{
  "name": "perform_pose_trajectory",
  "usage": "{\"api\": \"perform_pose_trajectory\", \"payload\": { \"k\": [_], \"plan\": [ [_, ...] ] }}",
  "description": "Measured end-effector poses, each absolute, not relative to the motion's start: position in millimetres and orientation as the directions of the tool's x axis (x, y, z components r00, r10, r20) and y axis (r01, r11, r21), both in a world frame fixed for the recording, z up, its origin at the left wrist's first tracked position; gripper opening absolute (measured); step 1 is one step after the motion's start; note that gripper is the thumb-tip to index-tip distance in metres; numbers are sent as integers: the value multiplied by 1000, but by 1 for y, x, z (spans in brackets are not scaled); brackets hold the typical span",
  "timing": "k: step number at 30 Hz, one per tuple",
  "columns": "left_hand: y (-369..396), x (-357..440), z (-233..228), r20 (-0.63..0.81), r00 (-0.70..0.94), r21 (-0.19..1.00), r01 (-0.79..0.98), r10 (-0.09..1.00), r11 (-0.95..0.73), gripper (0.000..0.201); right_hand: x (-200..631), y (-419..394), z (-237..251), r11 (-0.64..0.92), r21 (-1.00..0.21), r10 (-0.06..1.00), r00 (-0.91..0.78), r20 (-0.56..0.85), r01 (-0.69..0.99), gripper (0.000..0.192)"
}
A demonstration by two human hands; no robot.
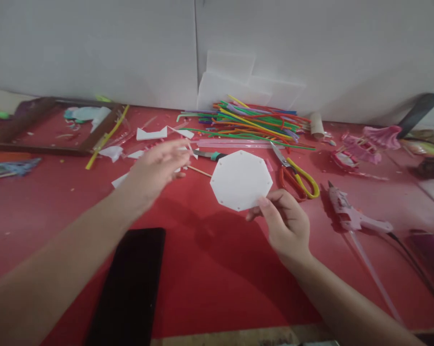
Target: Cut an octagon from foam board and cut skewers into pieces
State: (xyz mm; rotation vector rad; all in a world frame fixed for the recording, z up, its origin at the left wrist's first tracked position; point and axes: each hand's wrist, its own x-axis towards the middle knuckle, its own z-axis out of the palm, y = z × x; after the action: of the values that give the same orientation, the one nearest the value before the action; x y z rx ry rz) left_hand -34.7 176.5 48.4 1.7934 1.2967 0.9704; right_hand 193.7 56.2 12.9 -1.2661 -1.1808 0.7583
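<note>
Holding: right hand (287,226) fingers pinch the flat white nine-sided foam piece (241,180) at its edge.
Left hand (155,168): blurred, fingers spread, empty.
Risk: such a thin edge grip might let the piece tilt or drop.

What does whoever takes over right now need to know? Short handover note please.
Right hand: pinching the lower edge of a white many-sided card, held up over the red table.
Left hand: open, empty, blurred, raised above white scraps.
Nearby: scissors, glue gun, straws, black phone.
Done: card cut, small holes along its edge.
Left: nothing fixed to the card yet.
</note>
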Motion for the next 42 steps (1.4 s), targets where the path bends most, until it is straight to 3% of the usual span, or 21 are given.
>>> {"api": "perform_pose_trajectory", "payload": {
  "k": [3, 5, 7, 15, 21, 42],
  "plan": [
    [145, -12, 46, 99, 302, 950, 256, 948, -181, 46, 193, 57, 12, 173, -977, 954, 226, 197, 124, 19],
    [129, -3, 42, 26, 322, 999, 17, 946, -34, 50, 193, 57, 13, 142, -980, 961, 219, 170, 138, 19],
    [122, 0, 37, -17, 307, 998, -48, 952, 33, 53, 194, 58, 14, 104, -981, 965, 221, 139, 162, 23],
    [126, -5, 14, -146, 302, 988, -11, 942, 156, 49, 206, 65, 10, -58, -997, 989, 140, -49, 59, 31],
    [123, -5, 18, -144, 326, 989, 63, 934, 131, 34, 213, 66, 10, -29, -998, 983, 185, -19, 52, 26],
    [124, -5, 19, -121, 357, 993, 51, 926, 110, 34, 215, 66, 4, -25, -999, 989, 145, -31, -40, 28]
  ]
}}
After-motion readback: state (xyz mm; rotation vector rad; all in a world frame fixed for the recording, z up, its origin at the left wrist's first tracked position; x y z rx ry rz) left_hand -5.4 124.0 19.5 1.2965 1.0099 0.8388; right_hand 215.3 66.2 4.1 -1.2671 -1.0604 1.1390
